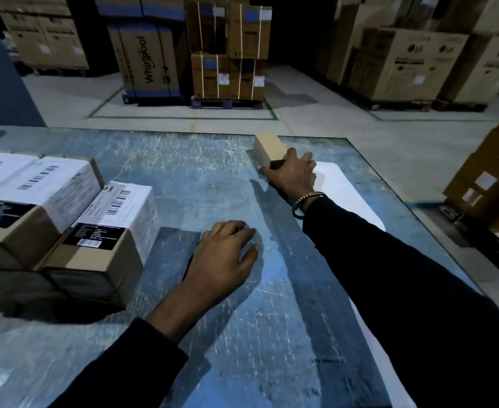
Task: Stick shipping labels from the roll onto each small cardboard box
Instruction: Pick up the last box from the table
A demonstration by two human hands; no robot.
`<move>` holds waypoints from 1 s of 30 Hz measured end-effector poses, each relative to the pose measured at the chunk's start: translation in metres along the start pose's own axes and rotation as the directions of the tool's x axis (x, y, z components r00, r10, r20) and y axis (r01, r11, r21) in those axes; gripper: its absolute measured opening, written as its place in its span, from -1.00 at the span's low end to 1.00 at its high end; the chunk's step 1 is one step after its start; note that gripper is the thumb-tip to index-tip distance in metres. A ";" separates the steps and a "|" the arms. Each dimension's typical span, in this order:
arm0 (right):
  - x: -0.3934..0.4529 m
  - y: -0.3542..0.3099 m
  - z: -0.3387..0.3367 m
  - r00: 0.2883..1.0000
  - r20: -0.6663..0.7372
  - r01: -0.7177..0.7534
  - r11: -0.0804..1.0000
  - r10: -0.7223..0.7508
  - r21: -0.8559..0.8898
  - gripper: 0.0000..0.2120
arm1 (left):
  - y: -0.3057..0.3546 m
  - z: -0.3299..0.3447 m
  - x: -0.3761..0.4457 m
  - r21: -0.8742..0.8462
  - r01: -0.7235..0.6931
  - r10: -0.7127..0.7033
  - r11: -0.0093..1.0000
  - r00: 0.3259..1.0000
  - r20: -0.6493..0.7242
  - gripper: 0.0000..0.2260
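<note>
You wear long dark sleeves (389,260) on both arms, each ending at the wrist. Both hands are bare. Your right wrist carries a pale beaded bracelet (308,196) beside a dark band (296,212).

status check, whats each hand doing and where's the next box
Right hand grips plain box at table's far edge. Left hand flat on table. Labelled boxes stacked left, path open.

Three labelled boxes (95,231), one plain box (268,148), two hands (224,254).
</note>
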State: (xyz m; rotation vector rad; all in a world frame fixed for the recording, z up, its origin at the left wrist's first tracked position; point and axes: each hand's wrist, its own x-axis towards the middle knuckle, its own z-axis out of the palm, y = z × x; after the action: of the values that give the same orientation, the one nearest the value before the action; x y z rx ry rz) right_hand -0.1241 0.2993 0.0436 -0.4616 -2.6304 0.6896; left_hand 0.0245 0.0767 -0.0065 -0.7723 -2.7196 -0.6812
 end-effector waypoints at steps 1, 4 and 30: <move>0.004 0.001 0.004 0.999 -0.052 -0.012 0.999 0.010 -0.035 -0.14 | 0.000 0.001 0.000 0.005 -0.005 0.005 1.000 1.000 0.001 -0.61; 0.011 -0.001 0.007 0.998 -0.065 -0.005 1.000 0.004 -0.018 -0.14 | 0.000 0.000 0.001 0.010 0.000 0.000 1.000 1.000 0.004 -0.60; -0.129 0.058 -0.132 0.701 0.700 -0.443 0.852 0.135 0.278 -0.48 | 0.023 -0.033 -0.012 -0.507 0.029 -0.091 0.861 0.991 -0.099 -0.48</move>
State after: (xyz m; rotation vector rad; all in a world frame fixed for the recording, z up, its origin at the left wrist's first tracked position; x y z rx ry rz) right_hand 0.0583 0.3475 0.0842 -0.5984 -2.9004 1.8024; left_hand 0.0504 0.0722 0.0265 -0.7181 -2.4802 -1.4444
